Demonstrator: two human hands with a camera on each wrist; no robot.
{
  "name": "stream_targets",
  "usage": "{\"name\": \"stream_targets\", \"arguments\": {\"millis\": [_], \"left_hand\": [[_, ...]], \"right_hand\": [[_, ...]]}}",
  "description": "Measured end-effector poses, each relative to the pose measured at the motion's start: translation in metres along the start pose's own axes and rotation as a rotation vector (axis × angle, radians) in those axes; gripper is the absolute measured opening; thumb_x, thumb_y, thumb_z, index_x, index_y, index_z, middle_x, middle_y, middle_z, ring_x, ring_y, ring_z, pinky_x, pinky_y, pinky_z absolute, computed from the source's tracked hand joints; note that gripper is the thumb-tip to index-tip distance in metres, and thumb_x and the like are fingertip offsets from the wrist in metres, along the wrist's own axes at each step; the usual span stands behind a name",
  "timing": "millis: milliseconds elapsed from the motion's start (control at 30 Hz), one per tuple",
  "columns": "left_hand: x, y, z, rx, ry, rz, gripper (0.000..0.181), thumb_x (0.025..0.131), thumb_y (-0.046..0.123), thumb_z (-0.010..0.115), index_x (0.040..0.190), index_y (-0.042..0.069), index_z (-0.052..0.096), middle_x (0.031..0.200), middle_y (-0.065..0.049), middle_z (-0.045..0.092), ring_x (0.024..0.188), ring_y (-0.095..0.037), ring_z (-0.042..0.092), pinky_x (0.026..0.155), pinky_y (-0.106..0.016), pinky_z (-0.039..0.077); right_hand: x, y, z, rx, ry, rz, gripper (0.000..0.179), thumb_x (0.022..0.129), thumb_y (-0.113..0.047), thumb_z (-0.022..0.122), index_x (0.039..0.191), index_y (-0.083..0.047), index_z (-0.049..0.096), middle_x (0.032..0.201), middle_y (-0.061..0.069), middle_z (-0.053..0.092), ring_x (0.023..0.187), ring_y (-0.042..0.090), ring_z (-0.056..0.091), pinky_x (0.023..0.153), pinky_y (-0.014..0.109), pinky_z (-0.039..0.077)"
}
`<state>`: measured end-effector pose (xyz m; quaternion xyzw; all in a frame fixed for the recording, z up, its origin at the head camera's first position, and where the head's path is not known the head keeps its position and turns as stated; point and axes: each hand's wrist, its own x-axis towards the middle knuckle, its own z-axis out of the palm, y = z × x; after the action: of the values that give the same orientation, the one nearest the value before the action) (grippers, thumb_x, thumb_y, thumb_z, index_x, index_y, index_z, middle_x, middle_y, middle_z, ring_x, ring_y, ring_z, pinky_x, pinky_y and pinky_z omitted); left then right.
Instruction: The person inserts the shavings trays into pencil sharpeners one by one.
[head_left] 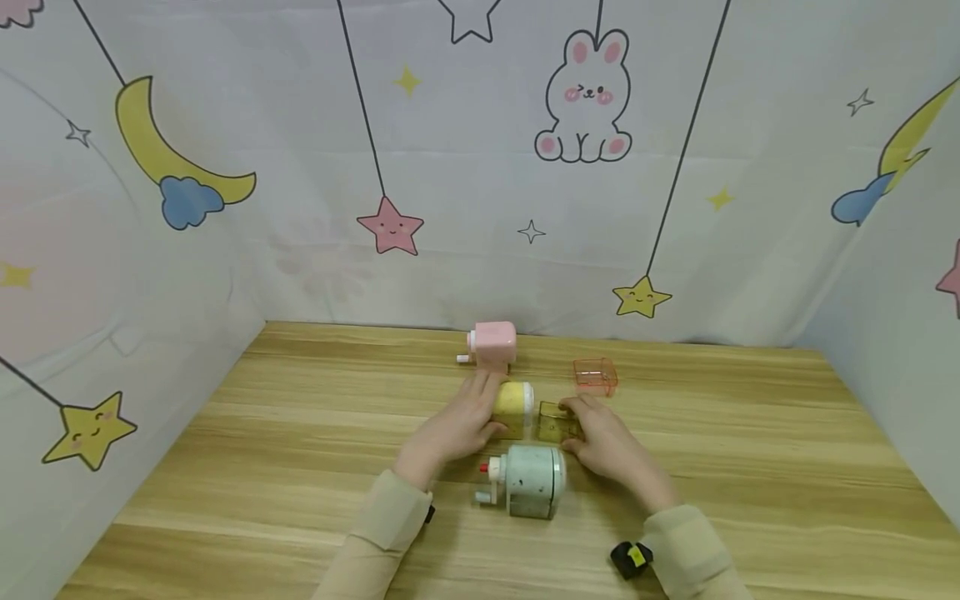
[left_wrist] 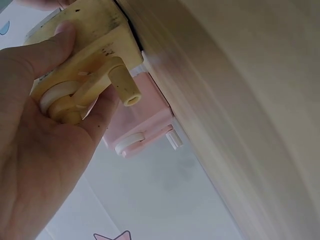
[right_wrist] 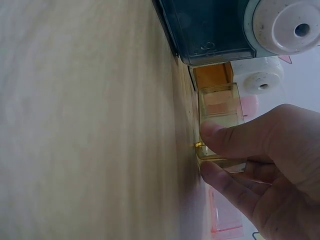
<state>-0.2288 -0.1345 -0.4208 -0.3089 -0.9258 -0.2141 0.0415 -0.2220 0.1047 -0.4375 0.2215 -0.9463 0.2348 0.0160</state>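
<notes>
Left hand (head_left: 462, 421) grips yellow sharpener (head_left: 514, 400), right hand (head_left: 609, 442) pinches yellow drawer (head_left: 551, 425); green sharpener's (head_left: 530, 475) mark (right_wrist: 207, 46) unreadable; red drawer (head_left: 596, 387) near table's (head_left: 225, 433) back edge.

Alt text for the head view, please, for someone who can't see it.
A person's left hand holds a yellow crank sharpener on a wooden table while the right hand grips a see-through yellow drawer beside it. A pale green sharpener stands nearer the camera; a pink one and a clear red container sit farther back.
</notes>
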Motion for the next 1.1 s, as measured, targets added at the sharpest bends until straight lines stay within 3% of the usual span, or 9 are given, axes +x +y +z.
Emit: {"name": "stream_targets", "arguments": {"millis": [1100], "left_hand": [[0.0023,-0.0015,0.0009,0.012,-0.028,0.034,0.064,0.088,0.016,0.068,0.139,0.003,0.031,0.144,-0.019,0.037,0.138,-0.034,0.035,0.117,-0.044,0.03]], "right_hand": [[0.0061,-0.0041,0.0047,0.009,0.015,-0.025,0.049,0.079,-0.006,0.076,0.123,0.002,0.057,0.117,0.016,0.063,0.108,0.032,0.06,0.096,0.047,0.05]]}}
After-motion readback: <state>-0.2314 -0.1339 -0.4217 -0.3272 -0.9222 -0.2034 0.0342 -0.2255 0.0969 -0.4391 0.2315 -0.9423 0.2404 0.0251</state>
